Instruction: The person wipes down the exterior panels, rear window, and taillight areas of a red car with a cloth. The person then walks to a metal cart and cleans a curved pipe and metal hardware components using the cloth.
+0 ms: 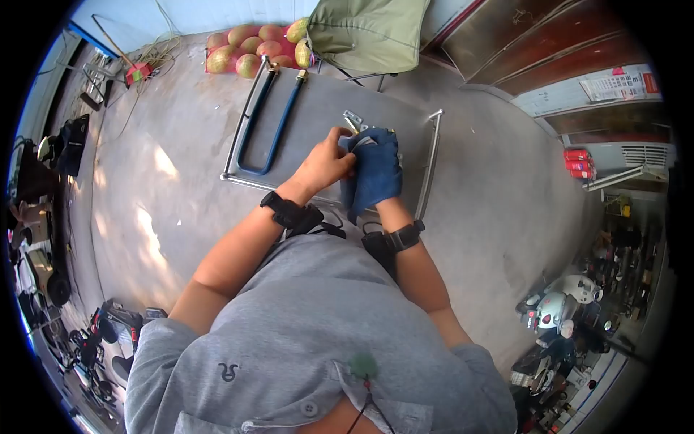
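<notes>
My left hand [323, 163] is bare, its fingers bent and closed on the edge of a blue work glove [379, 172]. The glove covers my right hand [376, 163], which is close beside the left one over a grey metal-topped table [318, 108]. Inside the cloth, the right fingers are hidden, so their grip is unclear. Just beyond the hands lies a small metal fitting [352, 120], partly covered by them. To the left on the tabletop lies a blue U-shaped tube [278, 130] with brass-coloured ends.
Metal rails [432, 155] edge the table. Behind it are net-bagged melons [249, 49] and a green folding chair [369, 36]. A red-based tool [137, 72] stands at far left. Helmets [553, 307] and clutter line the right, near red canisters [578, 164].
</notes>
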{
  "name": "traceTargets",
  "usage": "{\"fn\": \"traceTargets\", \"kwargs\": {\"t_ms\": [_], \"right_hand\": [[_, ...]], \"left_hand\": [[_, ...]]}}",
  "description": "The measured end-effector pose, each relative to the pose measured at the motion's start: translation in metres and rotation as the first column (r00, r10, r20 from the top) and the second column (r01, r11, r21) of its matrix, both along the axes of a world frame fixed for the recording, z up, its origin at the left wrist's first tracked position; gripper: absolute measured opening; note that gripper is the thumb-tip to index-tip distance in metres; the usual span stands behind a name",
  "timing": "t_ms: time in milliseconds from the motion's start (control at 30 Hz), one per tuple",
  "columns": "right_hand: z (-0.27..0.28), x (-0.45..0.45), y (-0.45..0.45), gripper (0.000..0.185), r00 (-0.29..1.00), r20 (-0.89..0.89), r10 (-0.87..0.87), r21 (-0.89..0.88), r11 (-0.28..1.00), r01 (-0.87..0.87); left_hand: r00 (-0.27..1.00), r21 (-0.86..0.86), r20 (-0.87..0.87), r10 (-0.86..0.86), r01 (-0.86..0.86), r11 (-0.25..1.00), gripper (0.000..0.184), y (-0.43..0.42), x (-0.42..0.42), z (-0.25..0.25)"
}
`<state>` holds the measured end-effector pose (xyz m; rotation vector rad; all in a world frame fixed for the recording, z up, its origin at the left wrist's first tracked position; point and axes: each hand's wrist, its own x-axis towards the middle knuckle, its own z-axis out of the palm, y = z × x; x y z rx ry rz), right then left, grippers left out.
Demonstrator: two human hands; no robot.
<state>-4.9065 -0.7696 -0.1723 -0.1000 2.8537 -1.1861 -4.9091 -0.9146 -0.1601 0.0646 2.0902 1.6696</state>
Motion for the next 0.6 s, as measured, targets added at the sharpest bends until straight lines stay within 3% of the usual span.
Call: {"fn": "traceTargets", "kwargs": {"t_ms": [67,100,167,200,267,333,400,467,500,567,600], "right_hand": [[-0.044,-0.004,-0.005,0.014,0.984,-0.166,-0.063,0.09,0.993,0.079],[-0.092,-0.019,-0.003,0.012,0.943,-0.327,0.062,0.461,0.882,0.102],[-0.091,-0.023,-0.009,0.012,0.927,-0.302,0.224,0.734,0.674,0.076],[-0.037,-0.009,-0.017,0.012,0.961,-0.17,0.217,0.704,0.71,-0.035],[-0.008,-0.001,-0.02,0.014,0.984,-0.042,0.174,0.515,0.848,-0.128],[-0.019,0.0,-0.02,0.016,0.996,0.003,0.085,0.143,0.986,-0.085],[-0.033,0.004,-0.027,0.019,0.989,0.15,0.017,-0.339,0.94,0.035],[-0.039,0.006,-0.024,0.014,1.0,-0.011,0.02,-0.287,0.958,-0.022],[-0.009,0.004,-0.024,0.015,0.963,-0.249,0.106,0.057,0.994,-0.095],[0.003,0.004,-0.021,0.014,0.923,-0.264,0.281,0.395,0.904,-0.162],[-0.001,0.005,-0.02,0.011,0.95,-0.093,0.299,0.371,0.895,-0.246]], "left_hand": [[1.0,0.012,0.01,-0.01,0.01,1.0,0.043,-0.011,0.002,0.001],[1.0,0.017,0.015,-0.02,0.019,1.0,0.043,-0.016,0.004,0.003],[1.0,0.064,0.025,-0.007,0.005,0.998,0.044,-0.023,0.002,0.01],[0.999,0.088,0.033,-0.004,0.001,0.996,0.044,-0.026,0.002,0.013],[0.997,0.072,0.061,-0.04,0.035,0.997,0.046,-0.033,0.0,0.017],[0.99,0.088,0.122,-0.067,0.057,0.994,0.047,-0.035,0.0,0.016],[0.972,0.133,0.215,-0.095,0.068,0.989,0.049,-0.035,0.002,0.014],[0.967,0.207,0.226,-0.117,0.069,0.976,0.05,-0.038,0.002,0.018],[0.964,0.245,0.232,-0.129,0.071,0.967,0.051,-0.038,0.001,0.02],[0.962,0.31,0.226,-0.153,0.078,0.948,0.049,-0.04,-0.003,0.012],[0.961,0.342,0.223,-0.161,0.078,0.937,0.048,-0.04,-0.004,0.011]]}}
